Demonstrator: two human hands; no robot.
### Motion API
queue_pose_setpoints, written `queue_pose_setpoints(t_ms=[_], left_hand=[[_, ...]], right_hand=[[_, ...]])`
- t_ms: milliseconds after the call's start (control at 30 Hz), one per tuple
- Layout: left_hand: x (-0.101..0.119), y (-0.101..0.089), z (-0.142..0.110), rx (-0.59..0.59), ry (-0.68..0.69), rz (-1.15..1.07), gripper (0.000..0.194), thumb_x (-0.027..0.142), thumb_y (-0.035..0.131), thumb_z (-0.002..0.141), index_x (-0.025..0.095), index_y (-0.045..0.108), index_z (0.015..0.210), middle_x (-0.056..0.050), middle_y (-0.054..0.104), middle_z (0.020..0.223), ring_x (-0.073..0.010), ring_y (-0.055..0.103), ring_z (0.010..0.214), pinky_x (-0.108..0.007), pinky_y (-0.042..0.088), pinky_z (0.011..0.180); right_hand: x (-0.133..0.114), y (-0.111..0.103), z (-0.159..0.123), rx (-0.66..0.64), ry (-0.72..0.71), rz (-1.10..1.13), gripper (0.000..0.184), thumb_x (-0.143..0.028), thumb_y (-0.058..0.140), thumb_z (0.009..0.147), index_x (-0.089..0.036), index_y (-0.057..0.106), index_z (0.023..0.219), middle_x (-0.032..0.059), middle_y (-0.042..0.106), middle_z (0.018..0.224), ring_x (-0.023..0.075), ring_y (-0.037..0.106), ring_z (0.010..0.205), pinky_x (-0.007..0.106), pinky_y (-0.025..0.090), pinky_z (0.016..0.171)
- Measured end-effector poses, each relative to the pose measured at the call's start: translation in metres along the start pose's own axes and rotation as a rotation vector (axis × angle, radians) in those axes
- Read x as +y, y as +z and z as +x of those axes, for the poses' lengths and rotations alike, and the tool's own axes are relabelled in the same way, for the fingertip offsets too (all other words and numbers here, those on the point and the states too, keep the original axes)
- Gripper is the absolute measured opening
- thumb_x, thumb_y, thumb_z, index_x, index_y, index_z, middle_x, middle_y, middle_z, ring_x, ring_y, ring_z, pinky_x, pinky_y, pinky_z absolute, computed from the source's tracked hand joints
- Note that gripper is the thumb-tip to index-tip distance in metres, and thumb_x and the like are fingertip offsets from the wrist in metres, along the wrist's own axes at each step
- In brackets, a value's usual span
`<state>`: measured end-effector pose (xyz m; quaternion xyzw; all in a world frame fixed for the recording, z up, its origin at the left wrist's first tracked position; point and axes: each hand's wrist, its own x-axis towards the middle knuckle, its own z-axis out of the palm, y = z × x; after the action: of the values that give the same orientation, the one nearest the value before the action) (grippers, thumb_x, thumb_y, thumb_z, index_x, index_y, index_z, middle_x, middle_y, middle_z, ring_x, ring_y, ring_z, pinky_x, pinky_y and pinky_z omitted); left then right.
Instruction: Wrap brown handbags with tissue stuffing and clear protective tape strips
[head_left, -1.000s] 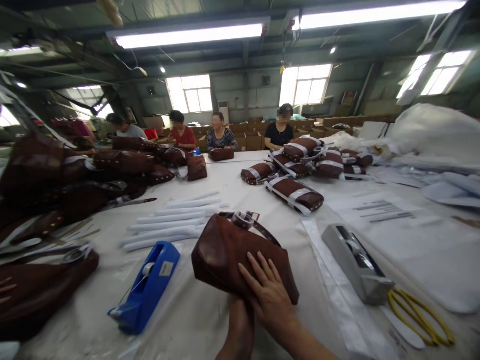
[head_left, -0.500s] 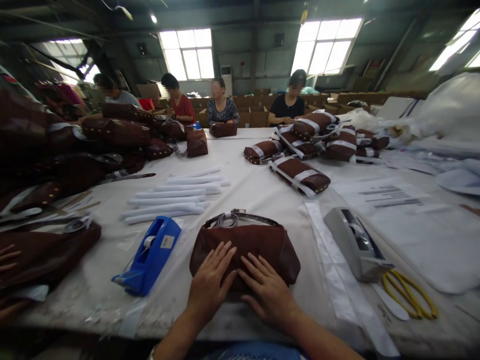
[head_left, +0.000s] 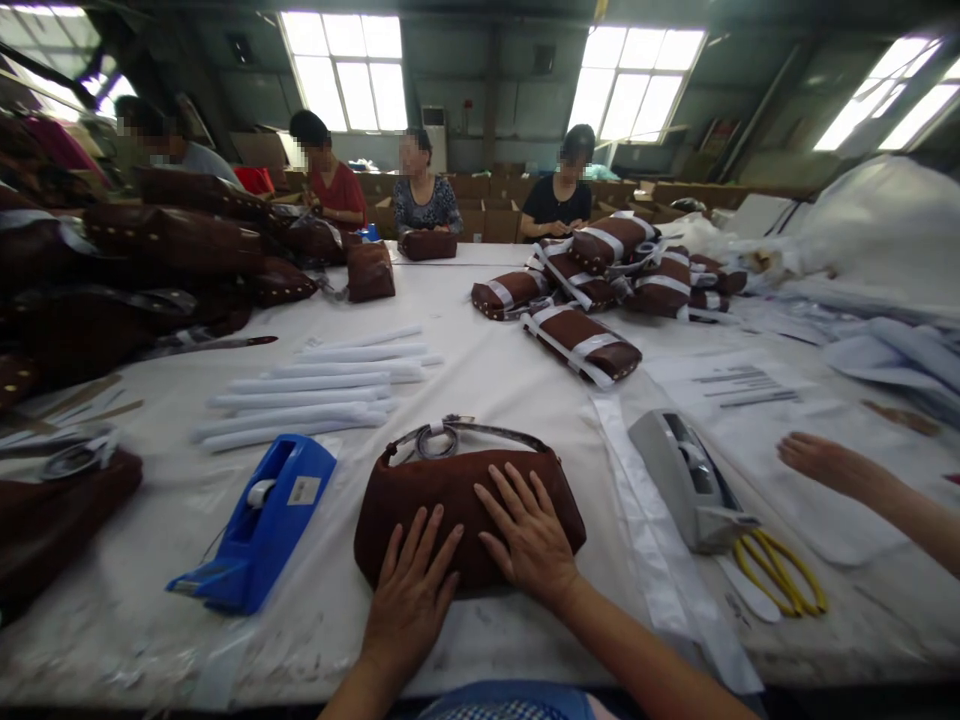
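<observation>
A dark brown leather handbag lies in front of me on the white-covered table, its short handle and a coiled strap at the far edge. My left hand rests flat on the bag's lower left part, fingers spread. On the bag's right half lies my right hand, palm down with the fingers apart. Neither hand is closed around anything. To the left stands a blue tape dispenser, and to the right a grey tape dispenser.
White paper rolls lie beyond the blue dispenser. Yellow-handled scissors sit by the grey one. Wrapped bags and a brown bag pile stand farther back. Another person's hand reaches in from the right; several people sit opposite.
My hands have moved apart across the bag, the right one farther up and the left one lower. My view has shifted right. A co-worker's arm now shows at the right.
</observation>
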<state>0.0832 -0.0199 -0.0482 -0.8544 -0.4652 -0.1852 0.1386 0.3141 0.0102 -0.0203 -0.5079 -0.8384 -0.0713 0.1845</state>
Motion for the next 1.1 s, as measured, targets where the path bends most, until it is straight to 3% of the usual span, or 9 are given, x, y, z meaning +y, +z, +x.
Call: queue_pose_setpoints(t_ms=[100, 200, 400, 567, 667, 767, 867, 1000, 1100], left_hand=[[0.002, -0.017, 0.015, -0.029, -0.015, -0.068, 0.053, 0.028, 0.054, 0.093, 0.027, 0.046, 0.145, -0.006, 0.040, 0.157, -0.0275, 0.038, 0.144, -0.048, 0.029, 0.117], [0.000, -0.027, 0.049, -0.042, -0.043, -0.189, 0.039, 0.025, 0.048, 0.096, 0.025, 0.058, 0.134, -0.004, 0.054, 0.146, -0.0239, 0.049, 0.136, -0.045, 0.036, 0.114], [-0.028, -0.005, 0.113, -0.143, -0.137, -0.308, 0.040, 0.033, 0.046, 0.098, 0.020, 0.058, 0.134, -0.010, 0.062, 0.137, -0.0279, 0.054, 0.129, -0.050, 0.035, 0.114], [-0.061, -0.003, 0.108, -0.205, -0.234, -0.289, 0.043, 0.045, 0.043, 0.098, 0.018, 0.064, 0.125, -0.013, 0.069, 0.123, -0.0294, 0.062, 0.115, -0.048, 0.042, 0.105], [-0.082, -0.012, 0.115, -0.314, -0.273, -0.311, 0.051, 0.058, 0.043, 0.095, 0.019, 0.073, 0.103, -0.013, 0.074, 0.101, -0.0304, 0.067, 0.097, -0.044, 0.048, 0.090], [-0.104, -0.016, 0.136, -0.480, -0.196, -0.429, 0.046, 0.065, 0.055, 0.086, 0.024, 0.076, 0.086, -0.006, 0.075, 0.087, -0.0248, 0.069, 0.082, -0.033, 0.050, 0.077], [-0.120, -0.011, 0.154, -0.578, -0.097, -0.584, 0.032, 0.057, 0.066, 0.082, 0.029, 0.076, 0.093, 0.002, 0.076, 0.092, -0.0184, 0.070, 0.085, -0.023, 0.050, 0.077], [-0.116, -0.004, 0.150, -0.522, -0.134, -0.647, 0.020, 0.041, 0.061, 0.090, 0.029, 0.075, 0.096, 0.003, 0.075, 0.097, -0.0167, 0.069, 0.093, -0.024, 0.051, 0.086], [-0.095, -0.005, 0.125, -0.378, -0.279, -0.585, 0.032, 0.031, 0.041, 0.099, 0.025, 0.071, 0.110, -0.005, 0.070, 0.117, -0.0212, 0.063, 0.113, -0.036, 0.046, 0.103]], right_hand=[[0.000, -0.001, 0.000, 0.007, 0.004, -0.004, 0.062, -0.038, 0.050, 0.098, -0.027, 0.029, 0.155, 0.0056, 0.023, 0.163, 0.0303, 0.023, 0.150, 0.053, 0.023, 0.120], [0.001, 0.000, 0.001, 0.016, -0.007, -0.004, 0.062, -0.036, 0.049, 0.098, -0.025, 0.029, 0.155, 0.0066, 0.024, 0.163, 0.0291, 0.024, 0.150, 0.051, 0.024, 0.120], [0.000, 0.000, 0.000, 0.031, -0.030, -0.017, 0.059, -0.035, 0.047, 0.099, -0.021, 0.032, 0.154, 0.0075, 0.028, 0.162, 0.0282, 0.025, 0.149, 0.050, 0.026, 0.120], [-0.002, -0.001, 0.001, 0.069, -0.035, -0.046, 0.059, -0.035, 0.048, 0.099, -0.023, 0.033, 0.154, 0.0067, 0.029, 0.161, 0.0275, 0.029, 0.148, 0.048, 0.028, 0.119], [-0.001, -0.001, 0.001, 0.084, -0.042, -0.053, 0.059, -0.035, 0.049, 0.098, -0.023, 0.034, 0.154, 0.0070, 0.030, 0.161, 0.0278, 0.031, 0.147, 0.047, 0.028, 0.118], [0.000, 0.000, 0.001, 0.087, -0.044, -0.052, 0.059, -0.035, 0.049, 0.098, -0.023, 0.034, 0.153, 0.0073, 0.031, 0.160, 0.0279, 0.032, 0.146, 0.047, 0.026, 0.119], [0.001, 0.001, 0.001, 0.085, -0.043, -0.063, 0.060, -0.032, 0.050, 0.096, -0.022, 0.035, 0.153, 0.0073, 0.031, 0.161, 0.0279, 0.031, 0.146, 0.047, 0.024, 0.119], [0.002, 0.001, 0.001, 0.066, -0.060, -0.082, 0.062, -0.027, 0.053, 0.094, -0.021, 0.035, 0.153, 0.0084, 0.031, 0.161, 0.0290, 0.031, 0.147, 0.047, 0.021, 0.120], [0.004, 0.000, 0.001, 0.071, -0.058, -0.061, 0.062, -0.026, 0.054, 0.093, -0.021, 0.038, 0.152, 0.0079, 0.035, 0.159, 0.0281, 0.031, 0.147, 0.046, 0.019, 0.121]])
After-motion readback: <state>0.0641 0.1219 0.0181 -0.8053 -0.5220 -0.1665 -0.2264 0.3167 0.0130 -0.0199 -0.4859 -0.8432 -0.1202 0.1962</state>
